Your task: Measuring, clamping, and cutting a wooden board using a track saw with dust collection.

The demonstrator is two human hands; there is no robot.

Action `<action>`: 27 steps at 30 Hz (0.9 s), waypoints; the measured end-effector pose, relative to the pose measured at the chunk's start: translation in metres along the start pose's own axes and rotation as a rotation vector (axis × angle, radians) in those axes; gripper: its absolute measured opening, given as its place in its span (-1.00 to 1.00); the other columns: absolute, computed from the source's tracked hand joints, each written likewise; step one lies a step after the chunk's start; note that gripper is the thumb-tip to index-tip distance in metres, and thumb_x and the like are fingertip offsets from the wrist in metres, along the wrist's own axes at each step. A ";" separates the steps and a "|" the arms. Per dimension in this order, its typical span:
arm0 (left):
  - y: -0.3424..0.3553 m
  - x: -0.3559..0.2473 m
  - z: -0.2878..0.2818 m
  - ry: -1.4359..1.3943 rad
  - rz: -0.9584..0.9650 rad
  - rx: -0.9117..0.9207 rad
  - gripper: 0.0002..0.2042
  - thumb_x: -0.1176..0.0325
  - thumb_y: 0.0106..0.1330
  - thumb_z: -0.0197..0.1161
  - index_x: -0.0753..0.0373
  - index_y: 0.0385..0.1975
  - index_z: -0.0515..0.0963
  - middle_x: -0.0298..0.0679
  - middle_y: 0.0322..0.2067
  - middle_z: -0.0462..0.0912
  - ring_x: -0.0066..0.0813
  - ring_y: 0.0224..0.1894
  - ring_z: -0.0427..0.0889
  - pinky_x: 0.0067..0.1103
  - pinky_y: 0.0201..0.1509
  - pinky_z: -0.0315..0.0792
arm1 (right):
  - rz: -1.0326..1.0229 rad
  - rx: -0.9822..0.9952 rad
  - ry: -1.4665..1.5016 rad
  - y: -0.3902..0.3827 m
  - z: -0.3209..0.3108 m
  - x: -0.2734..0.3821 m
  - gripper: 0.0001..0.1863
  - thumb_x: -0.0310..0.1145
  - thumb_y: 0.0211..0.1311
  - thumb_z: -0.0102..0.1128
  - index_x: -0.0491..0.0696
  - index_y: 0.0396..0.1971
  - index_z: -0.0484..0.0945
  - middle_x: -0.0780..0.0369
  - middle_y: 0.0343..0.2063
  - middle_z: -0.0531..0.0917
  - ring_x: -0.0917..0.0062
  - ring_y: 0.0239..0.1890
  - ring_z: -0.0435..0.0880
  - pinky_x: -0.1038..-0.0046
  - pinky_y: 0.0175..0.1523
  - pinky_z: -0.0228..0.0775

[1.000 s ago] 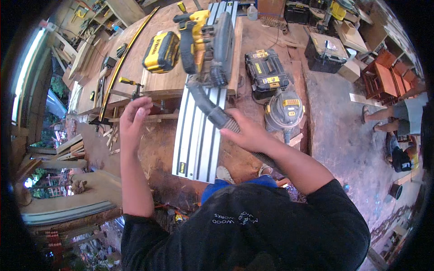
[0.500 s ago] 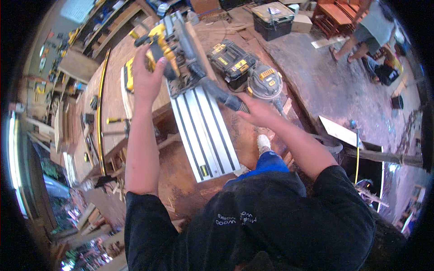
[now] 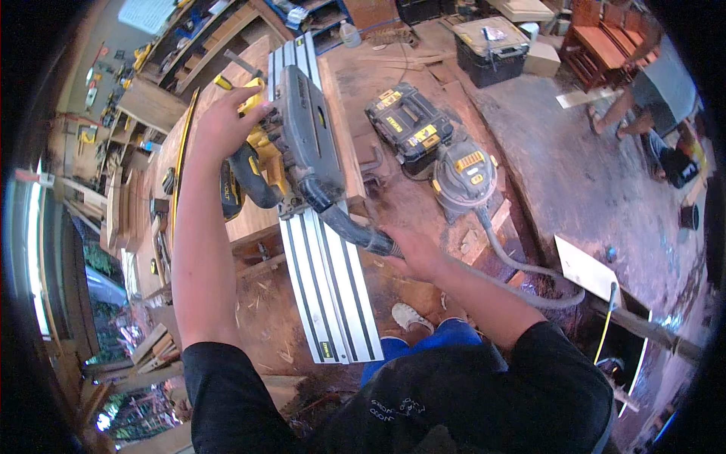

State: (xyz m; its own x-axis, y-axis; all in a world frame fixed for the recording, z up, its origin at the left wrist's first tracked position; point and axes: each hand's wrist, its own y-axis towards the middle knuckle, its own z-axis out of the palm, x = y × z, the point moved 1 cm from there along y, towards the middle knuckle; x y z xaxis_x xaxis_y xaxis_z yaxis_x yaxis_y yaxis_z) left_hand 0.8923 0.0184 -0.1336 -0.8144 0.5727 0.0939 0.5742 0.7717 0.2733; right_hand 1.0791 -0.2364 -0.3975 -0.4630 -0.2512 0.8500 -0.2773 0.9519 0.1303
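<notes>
A yellow and black track saw (image 3: 308,125) sits on a long silver guide rail (image 3: 325,284) with dark strips. The rail lies over a wooden board on the workbench, and its near end juts out past the bench edge. My left hand (image 3: 225,125) is at the saw's yellow front part, fingers curled over it; the fingertips are partly hidden. A dark battery (image 3: 231,189) shows at the saw's left side. From the saw's rear a black dust hose (image 3: 352,229) bends toward me, and my right hand (image 3: 412,256) is wrapped round its end.
Right of the bench stand a black and yellow toolbox (image 3: 411,125) and a round dust extractor (image 3: 465,178), whose grey hose (image 3: 522,265) curls across the floor. A large black storage box (image 3: 491,57) is farther back. Another person (image 3: 654,98) bends over at far right.
The view has shifted, so the saw and rail appear lower and larger. My left hand has moved left relative to the saw; my right hand still holds the hose.
</notes>
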 end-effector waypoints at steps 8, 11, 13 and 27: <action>0.000 -0.001 -0.005 0.055 -0.103 0.283 -0.54 -0.16 0.14 0.22 0.03 -0.12 0.63 -0.04 -0.26 0.65 -0.11 -0.15 0.61 -0.33 -0.05 0.45 | 0.178 0.079 0.125 0.008 -0.006 -0.004 -0.35 -0.32 0.03 0.28 -0.08 0.17 0.28 -0.03 -0.04 0.51 0.06 0.01 0.50 0.23 0.07 0.37; 0.002 0.003 -0.004 0.058 -0.113 0.328 -0.57 -0.13 0.17 0.22 0.03 -0.12 0.63 -0.03 -0.27 0.65 -0.11 -0.17 0.63 -0.34 -0.07 0.46 | 0.089 -0.014 0.080 0.005 -0.006 -0.005 -0.34 -0.34 0.04 0.28 -0.08 0.18 0.26 -0.03 -0.01 0.50 0.06 0.01 0.51 0.23 0.07 0.37; 0.001 0.006 -0.002 0.042 -0.116 0.337 -0.55 -0.15 0.13 0.24 0.03 -0.13 0.64 -0.04 -0.30 0.66 -0.12 -0.21 0.65 -0.34 -0.09 0.48 | 0.080 0.021 0.078 0.002 -0.006 -0.006 -0.34 -0.34 0.04 0.28 -0.09 0.18 0.27 -0.03 -0.01 0.50 0.06 0.01 0.50 0.23 0.07 0.37; 0.010 0.016 0.004 0.068 -0.006 0.388 -0.48 -0.17 0.13 0.23 0.04 -0.02 0.59 -0.03 -0.20 0.64 -0.16 -0.13 0.63 -0.38 0.00 0.44 | 0.074 0.044 0.124 0.002 -0.002 0.003 -0.36 -0.33 0.06 0.28 -0.07 0.17 0.27 -0.03 -0.03 0.52 0.06 0.00 0.52 0.19 0.07 0.38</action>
State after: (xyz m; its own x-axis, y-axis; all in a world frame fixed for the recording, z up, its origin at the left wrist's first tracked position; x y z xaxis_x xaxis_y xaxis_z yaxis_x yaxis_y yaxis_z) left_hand 0.8853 0.0369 -0.1329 -0.8137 0.5586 0.1605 0.5483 0.8294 -0.1071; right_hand 1.0785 -0.2346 -0.3940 -0.3767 -0.1544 0.9134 -0.2842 0.9577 0.0447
